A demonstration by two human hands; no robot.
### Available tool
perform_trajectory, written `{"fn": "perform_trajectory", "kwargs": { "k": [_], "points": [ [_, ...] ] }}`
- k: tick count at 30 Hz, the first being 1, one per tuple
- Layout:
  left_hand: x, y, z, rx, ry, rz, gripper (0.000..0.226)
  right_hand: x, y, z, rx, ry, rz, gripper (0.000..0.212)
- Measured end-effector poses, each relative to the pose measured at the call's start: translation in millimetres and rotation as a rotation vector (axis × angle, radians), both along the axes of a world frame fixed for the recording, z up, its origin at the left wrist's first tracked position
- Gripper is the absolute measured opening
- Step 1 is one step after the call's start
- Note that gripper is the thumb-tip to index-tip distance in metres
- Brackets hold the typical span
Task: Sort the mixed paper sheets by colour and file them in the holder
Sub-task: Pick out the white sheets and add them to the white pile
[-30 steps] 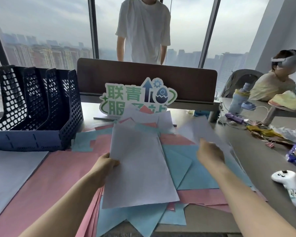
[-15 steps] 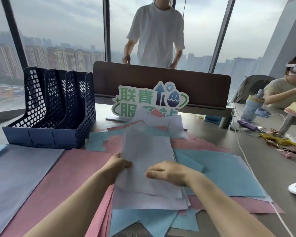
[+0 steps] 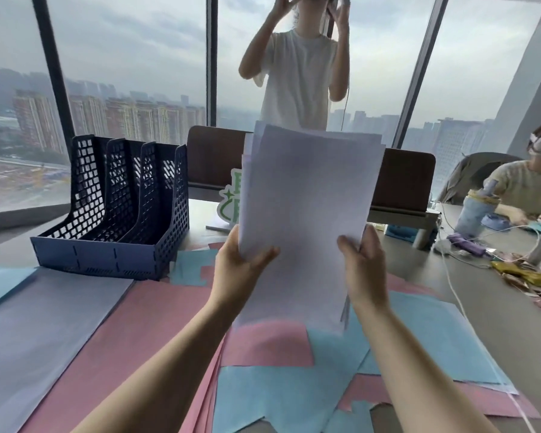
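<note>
Both hands are gripping a loose stack of pale lilac-white paper sheets (image 3: 306, 220), holding it upright above the middle of the surface. The left hand (image 3: 241, 267) is pinching the stack's lower left edge, thumb lying across the front face and the other fingers hidden behind it. The right hand (image 3: 361, 270) is clasping the lower right edge in the same way, thumb on the front. The sheets are not squared: several top corners are fanning out at the far edge, and a few bottom edges are showing unevenly beside the right wrist.

Below the stack, pink paper sheets (image 3: 156, 320) and light blue paper sheets (image 3: 425, 339) are lying overlapped across the near part of the grey surface (image 3: 497, 307). A separate pale lilac pile (image 3: 41, 323) is lying flat at the near left, its near edge cut off by the frame. The dark blue perforated plastic file holder (image 3: 119, 210) is standing at the far left, well apart from the held stack, its three slots showing no paper; open room is lying between it and the hands.

The stack is hiding most of a green and white sign (image 3: 230, 204) and part of the brown divider panel (image 3: 216, 157) behind. A person in a white T-shirt (image 3: 297, 79) is standing beyond the divider. A seated person (image 3: 525, 189) is working at the far right, beside a clutter too small to make out.
</note>
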State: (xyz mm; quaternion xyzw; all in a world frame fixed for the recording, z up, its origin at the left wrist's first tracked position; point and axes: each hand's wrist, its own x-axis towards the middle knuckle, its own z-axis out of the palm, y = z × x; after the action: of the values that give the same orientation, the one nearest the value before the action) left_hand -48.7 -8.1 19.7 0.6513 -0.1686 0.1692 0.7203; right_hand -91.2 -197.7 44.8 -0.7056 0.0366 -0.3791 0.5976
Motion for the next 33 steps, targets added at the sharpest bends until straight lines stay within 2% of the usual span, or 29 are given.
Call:
{"fn": "perform_trajectory", "kwargs": {
  "k": [3,8,11,14,18,20,23,27,29,33],
  "points": [
    [-1.9,4.5,-27.6,0.02,0.133,-0.023,0.047,-13.8,6.6,-38.2,-0.038,0.112,-0.005,0.017],
    [-5.4,4.0,-60.1,0.017,0.321,-0.052,0.029,-20.6,13.7,-72.4,-0.05,0.208,-0.042,0.012],
    [2.5,14.3,-54.0,0.06,0.33,-0.011,0.015,-14.9,22.5,-61.0,-0.18,0.203,-0.156,0.015],
    [10.5,48.4,-28.1,0.077,0.265,0.005,0.018,-11.8,47.8,-34.9,-0.243,0.153,-0.123,0.012],
    [4.3,139.3,-5.2,0.082,0.273,-0.009,0.034,-7.0,103.4,-16.7,-0.277,0.242,0.105,0.019],
    [-4.5,197.7,-2.2,0.188,0.314,0.004,0.039,-2.0,142.3,-19.9,-0.297,0.327,0.235,0.019],
    [-21.0,285.8,-2.1,0.404,0.491,0.041,0.05,1.1,201.1,-34.6,-0.157,0.453,0.506,0.019],
    [-43.8,374.2,-12.7,0.624,0.75,0.224,0.043,-10.8,271.4,-55.0,-0.104,0.721,0.818,0.017],
    [-48.5,398.5,-19.4,0.682,0.778,0.287,0.044,-11.7,299.0,-66.0,-0.119,0.782,0.864,0.016],
    [-48.0,423.0,-35.0,0.842,0.808,0.394,0.021,-10.3,333.7,-80.0,-0.101,0.891,0.918,0.023]
  ]
}}
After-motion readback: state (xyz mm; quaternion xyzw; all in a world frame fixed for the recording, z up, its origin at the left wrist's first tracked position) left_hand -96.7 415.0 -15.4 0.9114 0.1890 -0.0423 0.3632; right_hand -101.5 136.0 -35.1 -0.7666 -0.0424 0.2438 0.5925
